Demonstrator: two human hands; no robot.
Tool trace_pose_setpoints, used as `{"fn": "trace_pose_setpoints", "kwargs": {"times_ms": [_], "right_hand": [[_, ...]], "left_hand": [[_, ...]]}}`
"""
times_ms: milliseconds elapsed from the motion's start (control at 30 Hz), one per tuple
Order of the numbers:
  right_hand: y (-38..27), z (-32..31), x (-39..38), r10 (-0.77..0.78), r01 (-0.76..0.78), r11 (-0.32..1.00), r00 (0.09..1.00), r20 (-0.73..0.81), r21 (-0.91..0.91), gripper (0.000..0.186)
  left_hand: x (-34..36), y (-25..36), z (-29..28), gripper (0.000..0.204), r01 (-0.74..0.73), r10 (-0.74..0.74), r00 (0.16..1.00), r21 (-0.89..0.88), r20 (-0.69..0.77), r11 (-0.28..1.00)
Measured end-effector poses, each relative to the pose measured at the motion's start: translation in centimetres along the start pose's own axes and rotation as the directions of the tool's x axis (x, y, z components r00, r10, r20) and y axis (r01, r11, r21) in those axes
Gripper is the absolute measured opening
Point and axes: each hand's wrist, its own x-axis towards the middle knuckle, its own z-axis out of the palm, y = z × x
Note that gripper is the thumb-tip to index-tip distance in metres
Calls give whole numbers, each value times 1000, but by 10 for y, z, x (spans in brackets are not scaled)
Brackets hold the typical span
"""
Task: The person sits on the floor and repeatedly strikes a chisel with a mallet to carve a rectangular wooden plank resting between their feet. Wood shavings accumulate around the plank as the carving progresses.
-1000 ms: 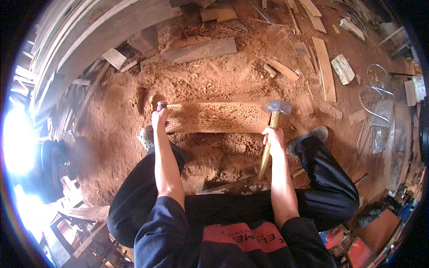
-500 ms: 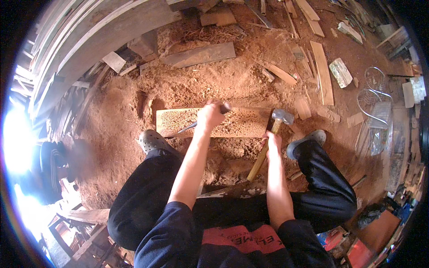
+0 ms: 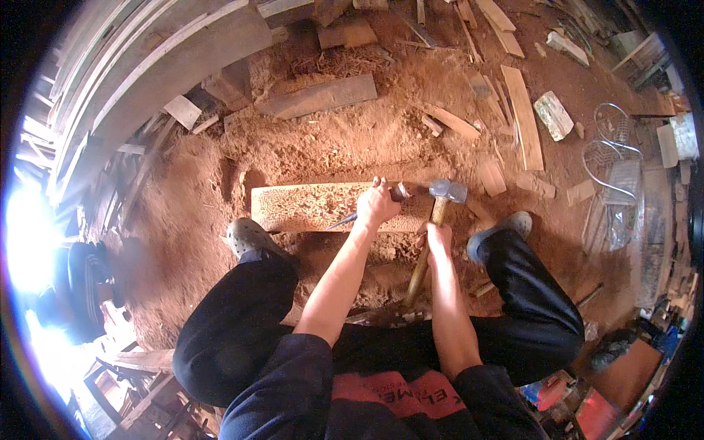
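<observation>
A pitted, light wooden board [image 3: 293,205] lies crosswise on the dirt between my feet. My left hand [image 3: 378,202] is closed around a dark pointed metal chisel [image 3: 345,220], held over the board's right half, its tip slanting down-left to the board's near edge. My right hand [image 3: 436,238] grips the wooden handle of a hammer [image 3: 447,191] with a grey metal head, which is at the board's right end, level with the chisel's top. The lower part of the handle angles back toward my lap.
Scrap planks [image 3: 522,117] and offcuts lie behind and right of the board. Long stacked boards [image 3: 132,70] fill the upper left. Wire racks [image 3: 612,158] lie at right, and mixed clutter [image 3: 616,374] sits at lower right. My grey shoes [image 3: 253,238] flank the board.
My left hand has moved rightward from the board's left end, bringing the chisel across the board at a slant. My right hand and the hammer have shifted slightly left and down.
</observation>
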Motion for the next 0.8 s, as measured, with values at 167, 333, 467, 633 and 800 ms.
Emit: {"fn": "trace_pose_setpoints", "kwargs": {"times_ms": [167, 333, 467, 633, 800], "right_hand": [[-11, 1, -35, 77, -62, 976, 995, -62, 208, 9], [-11, -10, -67, 67, -65, 975, 998, -2, 213, 6], [15, -7, -58, 47, -46, 992, 999, -11, 117, 7], [23, -15, -34, 114, -107, 980, 993, -31, 168, 10], [13, -13, -25, 68, -70, 975, 998, 20, 212, 13]], "left_hand": [[-17, 8, -5, 59, 48, -47, 998, 2, -41, 999], [-41, 24, -19, 53, 65, -66, 998, 25, 25, 998], [-49, 21, 8, 48, 50, -51, 999, 84, 11, 995], [-40, 12, 1, 46, 1, -1, 999, -13, 33, 1000], [-35, 7, 4, 56, 95, -106, 993, -165, -59, 982]]}}
